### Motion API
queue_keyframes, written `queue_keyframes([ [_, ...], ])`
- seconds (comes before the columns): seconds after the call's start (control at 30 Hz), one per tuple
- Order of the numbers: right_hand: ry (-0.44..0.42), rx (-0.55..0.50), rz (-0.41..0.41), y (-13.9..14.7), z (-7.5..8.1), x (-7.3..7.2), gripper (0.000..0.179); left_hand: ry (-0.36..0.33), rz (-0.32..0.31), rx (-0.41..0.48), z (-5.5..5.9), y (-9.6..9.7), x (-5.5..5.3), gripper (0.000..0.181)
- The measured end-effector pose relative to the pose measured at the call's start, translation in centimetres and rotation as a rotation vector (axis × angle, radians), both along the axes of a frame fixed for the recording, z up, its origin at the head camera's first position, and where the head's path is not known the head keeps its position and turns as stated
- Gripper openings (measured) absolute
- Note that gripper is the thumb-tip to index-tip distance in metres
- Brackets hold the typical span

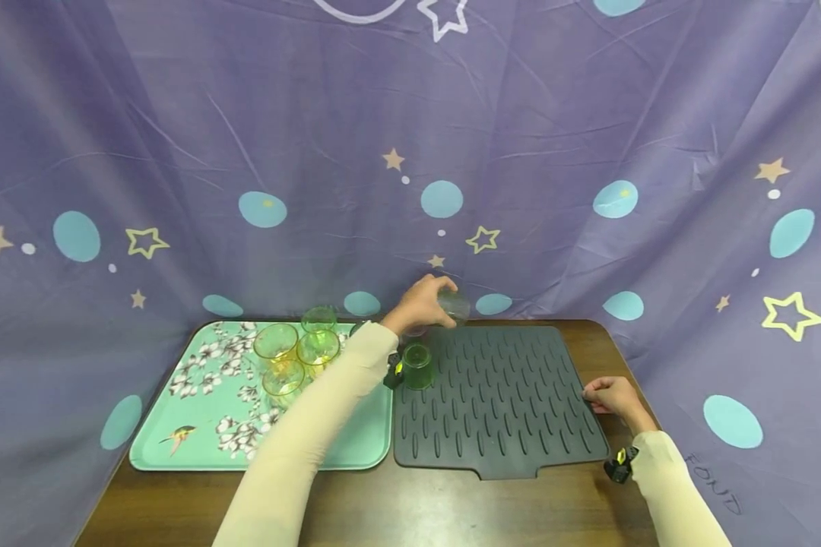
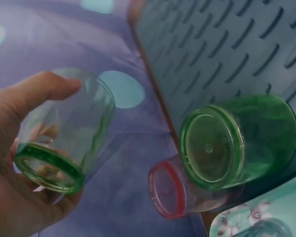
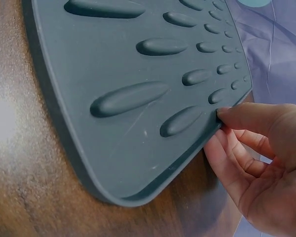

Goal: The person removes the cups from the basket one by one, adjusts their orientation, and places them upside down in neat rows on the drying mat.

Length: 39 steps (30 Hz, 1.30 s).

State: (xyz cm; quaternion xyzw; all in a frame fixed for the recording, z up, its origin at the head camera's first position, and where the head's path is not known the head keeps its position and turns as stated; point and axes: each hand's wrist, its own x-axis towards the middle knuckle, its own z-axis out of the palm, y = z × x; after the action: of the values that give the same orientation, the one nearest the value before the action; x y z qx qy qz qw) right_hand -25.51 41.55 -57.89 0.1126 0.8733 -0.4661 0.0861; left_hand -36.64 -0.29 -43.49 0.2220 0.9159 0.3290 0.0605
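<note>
My left hand (image 1: 424, 301) grips a clear drinking glass (image 2: 84, 118) with a green-tinted base, raised over the far left part of a dark drying mat (image 1: 499, 403). Thumb and fingers wrap its sides; in the left wrist view its base is turned toward the camera. Below that hand a green glass (image 1: 418, 368) stands upside down at the mat's left side. Just beyond it is a glass with a pink base (image 2: 166, 190), mostly hidden by the hand in the head view. My right hand (image 1: 613, 396) pinches the mat's right edge between thumb and fingers.
A mint tray (image 1: 198, 425) with flower prints lies left of the mat, bearing several yellow-tinted glasses (image 1: 277, 342) and a green glass (image 1: 319, 319). Both lie on a wooden table (image 1: 445, 509). A purple curtain (image 1: 534, 137) hangs right behind the table.
</note>
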Motion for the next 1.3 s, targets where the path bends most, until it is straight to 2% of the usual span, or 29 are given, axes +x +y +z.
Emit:
queue_keyframes([
  [0.23,-0.008,-0.018,-0.008,-0.2,-0.4,0.1,0.016,0.02,0.036,-0.285,-1.6,2.7,-1.3,0.065],
  [0.4,-0.014,-0.021,-0.01,-0.3,-0.5,0.1,0.018,0.015,0.05,-0.481,-2.2,4.4,-2.0,0.061],
  [0.63,-0.003,-0.058,0.012,0.1,-0.4,-0.2,0.009,0.011,0.072,-0.69,-3.3,7.0,-2.8,0.068],
  [0.67,-0.001,-0.063,0.015,0.2,-0.4,-0.3,0.009,0.026,0.078,-0.701,-3.9,7.4,-3.3,0.07],
  [0.87,-0.015,-0.038,-0.022,0.0,-0.3,-0.6,0.011,0.003,0.091,-0.79,-4.8,8.6,-3.5,0.069],
  [0.9,-0.017,-0.031,-0.021,-0.1,-0.3,-0.6,0.012,-0.016,0.084,-0.812,-4.6,8.7,-3.2,0.067],
  [1.1,-0.028,-0.023,-0.019,-0.2,0.2,-0.4,0.016,-0.019,0.101,-0.864,-5.8,9.0,-3.1,0.059],
  [1.3,-0.033,-0.016,-0.028,0.1,0.0,-0.5,0.014,-0.044,0.115,-0.893,-6.3,9.1,-2.6,0.054],
])
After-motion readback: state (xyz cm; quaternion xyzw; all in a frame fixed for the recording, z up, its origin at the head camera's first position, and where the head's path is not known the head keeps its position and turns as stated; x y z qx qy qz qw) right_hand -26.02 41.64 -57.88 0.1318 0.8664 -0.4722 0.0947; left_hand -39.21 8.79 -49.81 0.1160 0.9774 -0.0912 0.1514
